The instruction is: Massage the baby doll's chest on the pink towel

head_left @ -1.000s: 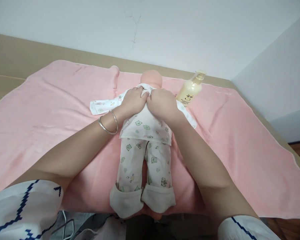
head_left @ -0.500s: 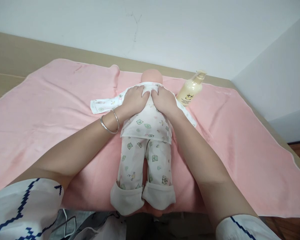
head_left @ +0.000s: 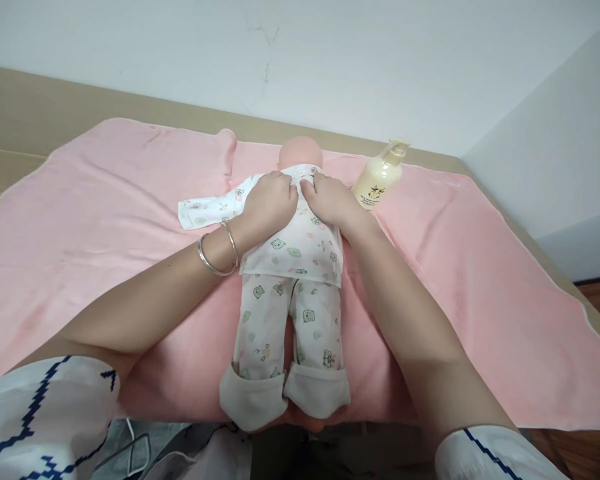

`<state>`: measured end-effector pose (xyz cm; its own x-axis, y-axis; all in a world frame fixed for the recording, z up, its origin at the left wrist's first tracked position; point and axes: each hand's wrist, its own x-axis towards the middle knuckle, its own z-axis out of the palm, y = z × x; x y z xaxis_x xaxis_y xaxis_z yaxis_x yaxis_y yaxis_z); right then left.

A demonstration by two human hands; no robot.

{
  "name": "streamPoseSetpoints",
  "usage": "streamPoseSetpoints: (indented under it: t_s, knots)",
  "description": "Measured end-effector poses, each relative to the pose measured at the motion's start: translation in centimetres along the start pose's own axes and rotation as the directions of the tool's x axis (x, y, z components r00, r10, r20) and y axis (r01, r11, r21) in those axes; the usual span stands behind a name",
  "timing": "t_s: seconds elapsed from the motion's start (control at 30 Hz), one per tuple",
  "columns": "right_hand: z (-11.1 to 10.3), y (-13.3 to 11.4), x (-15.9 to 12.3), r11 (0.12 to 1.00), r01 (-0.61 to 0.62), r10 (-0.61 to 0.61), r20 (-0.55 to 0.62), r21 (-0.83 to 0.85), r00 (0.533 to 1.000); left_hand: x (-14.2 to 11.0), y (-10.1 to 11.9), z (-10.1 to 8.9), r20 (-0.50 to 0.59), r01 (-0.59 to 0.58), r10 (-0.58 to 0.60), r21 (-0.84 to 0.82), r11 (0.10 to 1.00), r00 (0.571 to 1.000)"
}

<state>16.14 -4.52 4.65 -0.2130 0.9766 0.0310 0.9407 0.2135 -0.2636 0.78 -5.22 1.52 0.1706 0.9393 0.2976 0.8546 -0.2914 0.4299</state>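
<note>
A baby doll (head_left: pixel 301 153) lies on a pink blanket, head away from me, in a white printed shirt (head_left: pixel 300 250) and matching trousers (head_left: pixel 313 317) with wide turned-up cuffs. No face shows on the doll. My left hand (head_left: pixel 271 203) rests on the shirt's upper left, fingers curled into the cloth below the collar. Opposite it, my right hand (head_left: pixel 333 200) is closed on the cloth near the other shoulder, thumb towards the middle. Between the two hands the fabric is bunched. One sleeve (head_left: pixel 207 210) stretches out to the left; the other is hidden behind my right arm.
A pump bottle (head_left: pixel 380 177) of pale yellow liquid leans at the doll's upper right, close to my right hand. The pink blanket (head_left: pixel 485 287) covers most of the wooden surface (head_left: pixel 25 100). Behind it rises a white wall (head_left: pixel 360 73). A bracelet (head_left: pixel 217 250) circles my left wrist.
My fingers have curled from lying flat on the shirt to gripping it, and the cloth by the collar has gathered. The right-hand sleeve has gone from view.
</note>
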Motion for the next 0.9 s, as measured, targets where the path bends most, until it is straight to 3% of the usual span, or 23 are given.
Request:
streamPoseSetpoints:
  t_s: [0.27, 0.4, 0.63, 0.73, 0.9]
  knots:
    - [-0.9, -2.3, -2.1, 0.969, 0.085, -0.088, 0.0, -0.232, 0.996, 1.1, -1.5, -0.4, 0.092, -0.019, 0.025, -0.065, 0.998, 0.995]
    - [-0.9, -2.1, -1.8, 0.993, 0.02, -0.022, -0.01, -0.116, 1.0, 1.2, -1.7, -0.2, 0.082, -0.035, 0.04, -0.062, 0.997, 0.996]
    - [0.4, 0.1, 0.2, 0.996, -0.074, 0.076, -0.025, 0.055, 0.997, 0.1, 0.7, -0.7, 0.071, -0.058, 0.056, 0.019, 0.998, 0.996]
    - [0.6, 0.3, 0.5, 0.996, -0.06, 0.062, -0.03, 0.066, 0.998, 0.1, 0.7, -0.7, 0.053, -0.07, 0.071, -0.025, 0.997, 0.996]
    - [0.0, -0.4, -0.1, 0.999, -0.051, 0.051, 0.008, -0.012, 0.999, 1.3, -1.0, 0.2, 0.066, -0.035, 0.043, -0.116, 0.993, 0.997]
